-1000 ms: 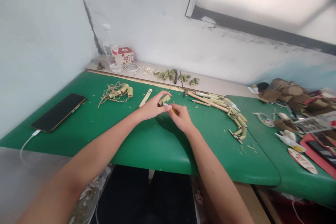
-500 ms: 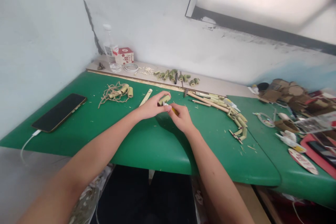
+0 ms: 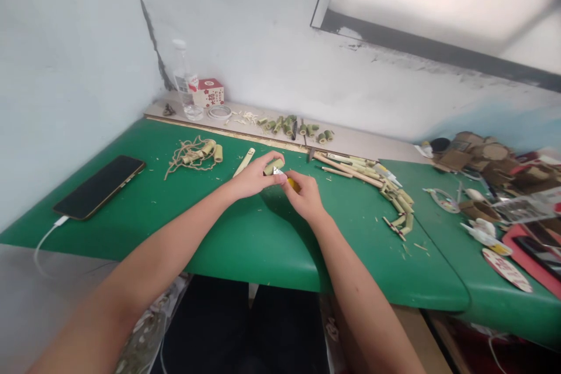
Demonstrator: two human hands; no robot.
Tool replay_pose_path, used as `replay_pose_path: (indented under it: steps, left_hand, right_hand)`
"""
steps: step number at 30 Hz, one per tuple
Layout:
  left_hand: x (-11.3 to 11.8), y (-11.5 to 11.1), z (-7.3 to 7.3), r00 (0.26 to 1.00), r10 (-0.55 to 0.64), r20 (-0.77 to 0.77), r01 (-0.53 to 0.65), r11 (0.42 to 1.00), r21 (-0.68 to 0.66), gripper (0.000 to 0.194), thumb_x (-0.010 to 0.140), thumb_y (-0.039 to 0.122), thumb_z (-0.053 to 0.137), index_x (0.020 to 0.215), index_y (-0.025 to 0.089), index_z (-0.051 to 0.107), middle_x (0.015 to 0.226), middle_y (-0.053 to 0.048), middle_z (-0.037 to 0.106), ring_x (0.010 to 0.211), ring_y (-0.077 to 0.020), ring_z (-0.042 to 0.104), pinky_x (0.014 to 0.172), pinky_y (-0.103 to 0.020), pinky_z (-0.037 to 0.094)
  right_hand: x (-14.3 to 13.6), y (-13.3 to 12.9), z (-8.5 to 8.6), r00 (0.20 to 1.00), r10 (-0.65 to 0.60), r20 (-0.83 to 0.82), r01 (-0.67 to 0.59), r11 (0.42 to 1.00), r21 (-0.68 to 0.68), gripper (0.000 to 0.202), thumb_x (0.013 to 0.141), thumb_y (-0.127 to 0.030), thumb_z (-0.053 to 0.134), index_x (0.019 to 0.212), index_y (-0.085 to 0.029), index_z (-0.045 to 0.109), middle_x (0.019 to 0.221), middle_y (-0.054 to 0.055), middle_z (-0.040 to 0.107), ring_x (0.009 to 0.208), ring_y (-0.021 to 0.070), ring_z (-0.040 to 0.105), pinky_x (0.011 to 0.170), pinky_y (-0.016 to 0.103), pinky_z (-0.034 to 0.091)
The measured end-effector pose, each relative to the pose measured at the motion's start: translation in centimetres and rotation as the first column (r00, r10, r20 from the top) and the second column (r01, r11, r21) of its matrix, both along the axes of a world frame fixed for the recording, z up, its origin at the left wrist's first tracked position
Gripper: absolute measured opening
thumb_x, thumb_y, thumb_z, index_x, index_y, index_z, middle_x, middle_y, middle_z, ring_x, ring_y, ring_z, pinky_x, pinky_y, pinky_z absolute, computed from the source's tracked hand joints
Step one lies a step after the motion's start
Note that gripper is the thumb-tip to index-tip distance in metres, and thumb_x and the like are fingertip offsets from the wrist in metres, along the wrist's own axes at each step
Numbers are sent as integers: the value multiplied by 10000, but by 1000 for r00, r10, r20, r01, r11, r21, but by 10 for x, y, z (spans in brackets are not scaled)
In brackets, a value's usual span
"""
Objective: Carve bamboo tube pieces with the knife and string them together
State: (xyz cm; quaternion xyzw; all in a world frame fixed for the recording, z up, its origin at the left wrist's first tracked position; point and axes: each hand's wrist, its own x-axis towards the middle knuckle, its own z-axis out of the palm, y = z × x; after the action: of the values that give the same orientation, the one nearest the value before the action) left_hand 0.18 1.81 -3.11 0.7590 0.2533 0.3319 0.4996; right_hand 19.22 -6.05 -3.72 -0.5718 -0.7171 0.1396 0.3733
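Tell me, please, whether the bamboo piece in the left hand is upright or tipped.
Tipped: in the left hand, the bamboo piece slants from lower left to upper right in view.

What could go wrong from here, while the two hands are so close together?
The right hand holds what looks like a knife very near the thumb of the left hand, so a slip might cut it. The bamboo is short and rounded and might turn in the grip. The phone has a cable hanging past the table edge; if caught, it could pull the phone.
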Motion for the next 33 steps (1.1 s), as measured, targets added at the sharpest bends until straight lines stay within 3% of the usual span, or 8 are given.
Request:
replay_pose_path:
  steps: [10, 16, 23, 33]
  left_hand:
    - [3, -7, 6, 997, 59, 42, -58, 998, -15, 350, 918, 406, 746, 1150, 212, 572, 776, 57, 443, 674, -119, 381, 630, -244, 316]
    - [2, -8, 4, 998, 27, 50, -23, 997, -71, 484, 911, 347, 759, 1326, 259, 526, 789, 66, 440, 638, -111, 414, 603, -234, 347]
    - [0, -8, 5, 999, -29, 38, 32, 995, -98, 504, 899, 341, 766, 1325, 263, 508, 820, 62, 451, 637, -99, 419, 602, -226, 358]
    - [1, -3, 2, 999, -42, 30, 43, 998, -52, 422, 923, 442, 751, 1222, 241, 533, 842, 47, 435, 662, -108, 377, 601, -233, 309]
  right_hand:
    - [0, 1, -3, 998, -50, -33, 51, 998, 24, 493, 1019, -632, 554, 934, -193, 762, 664, 20, 641, 598, 171, 519, 602, 303, 351]
    - [-1, 0, 1, 997, 40, -70, -41, 999, -13, 479, 1018, -611, 555, 915, -183, 743, 664, 12, 630, 594, 161, 499, 595, 302, 340]
    - [-1, -1, 4, 986, 126, -106, -132, 990, -48, 495, 1030, -620, 533, 858, -187, 702, 663, 5, 610, 597, 151, 472, 596, 297, 327]
    - [0, -1, 3, 997, 58, -55, -60, 998, -31, 556, 1024, -681, 515, 912, -185, 741, 670, 14, 631, 602, 161, 494, 599, 302, 350]
